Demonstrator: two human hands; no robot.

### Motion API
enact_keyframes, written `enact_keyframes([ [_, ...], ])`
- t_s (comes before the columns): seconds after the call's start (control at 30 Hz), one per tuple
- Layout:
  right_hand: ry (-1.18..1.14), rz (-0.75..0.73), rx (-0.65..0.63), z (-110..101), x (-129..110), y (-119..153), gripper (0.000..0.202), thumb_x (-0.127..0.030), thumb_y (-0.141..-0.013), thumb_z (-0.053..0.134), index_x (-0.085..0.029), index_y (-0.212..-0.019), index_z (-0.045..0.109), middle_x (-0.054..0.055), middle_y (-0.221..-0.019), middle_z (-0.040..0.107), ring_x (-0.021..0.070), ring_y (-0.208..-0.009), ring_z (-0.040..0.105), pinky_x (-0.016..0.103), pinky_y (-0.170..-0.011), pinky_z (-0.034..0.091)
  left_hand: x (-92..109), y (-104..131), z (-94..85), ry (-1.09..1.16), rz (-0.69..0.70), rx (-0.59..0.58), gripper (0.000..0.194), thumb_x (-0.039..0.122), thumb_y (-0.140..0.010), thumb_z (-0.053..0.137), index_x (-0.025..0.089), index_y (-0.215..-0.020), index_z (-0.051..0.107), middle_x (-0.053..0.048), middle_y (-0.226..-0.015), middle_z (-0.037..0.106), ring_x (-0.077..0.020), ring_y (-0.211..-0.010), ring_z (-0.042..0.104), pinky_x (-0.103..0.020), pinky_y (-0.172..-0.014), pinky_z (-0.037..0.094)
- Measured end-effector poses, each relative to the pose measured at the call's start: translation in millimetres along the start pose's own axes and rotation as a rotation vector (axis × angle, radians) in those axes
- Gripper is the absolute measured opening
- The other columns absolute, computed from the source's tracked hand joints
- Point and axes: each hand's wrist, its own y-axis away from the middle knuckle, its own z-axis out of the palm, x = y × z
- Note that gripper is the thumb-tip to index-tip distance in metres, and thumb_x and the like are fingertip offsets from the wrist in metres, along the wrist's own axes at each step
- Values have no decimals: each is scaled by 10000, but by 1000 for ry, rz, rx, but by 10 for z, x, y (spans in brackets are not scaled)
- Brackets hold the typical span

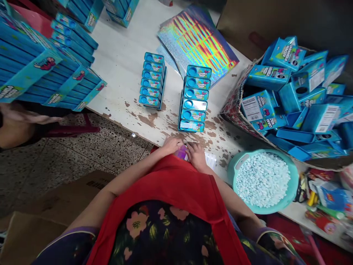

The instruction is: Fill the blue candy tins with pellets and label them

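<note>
Close to my red apron, at the table's front edge, both hands are at a small purple item [181, 152], partly covered by my fingers; its kind I cannot make out. My left hand [172, 145] has bent fingers on its left side. My right hand [196, 154] curls over its right side, fingertips near the left ones. Just beyond stands a row of blue candy boxes [195, 94] in a display tray, one with a pale silvery top. A second row of blue boxes [151, 80] stands to its left. A white printed sheet [210, 161] lies beside my right hand.
Shiny holographic sheets [198, 44] lie farther back. At right are a carton [234, 96] heaped with loose blue boxes and a turquoise tub [234, 173] of pale candies. Stacked full displays [52, 73] fill the left, where another person's hand [24, 119] shows.
</note>
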Motion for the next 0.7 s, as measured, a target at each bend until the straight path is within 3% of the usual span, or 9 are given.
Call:
enact_keyframes([
  [0.17,115,-97,-87,2,25,36,436,-246,-978,385,-116,-1380,493,162,-1422,508,311,-1284,458,487,-1066,326,3,-5,2,-21,-31,15,314,326,-883,440,211,-897,732,-87,-975,731,-255,-988,629,-360,-865,389],
  [0.33,143,-112,-136,7,7,75,507,-243,-964,402,-141,-1460,387,148,-1508,396,353,-1371,378,553,-1089,305,17,-27,26,-42,-44,13,339,346,-894,421,210,-915,731,-100,-999,730,-265,-1013,628,-373,-859,389],
  [0.47,147,-146,-165,-10,6,90,513,-222,-949,434,-129,-1452,395,152,-1522,370,365,-1388,349,577,-1093,290,17,-55,49,-50,-61,15,325,347,-889,434,216,-910,731,-98,-1002,731,-263,-1024,625,-377,-873,384],
  [0.6,141,-188,-173,-29,35,124,473,-254,-931,512,-124,-1385,477,156,-1485,433,339,-1349,395,504,-1065,338,17,-61,60,-35,-71,31,331,337,-884,433,205,-891,736,-108,-990,731,-273,-1001,630,-394,-878,380],
  [0.7,100,-159,-89,-42,45,128,388,-332,-930,538,-139,-1264,582,163,-1353,563,297,-1230,490,426,-978,402,26,-50,67,-12,-74,54,323,321,-873,437,203,-891,737,-109,-1001,729,-274,-998,629,-394,-871,385],
])
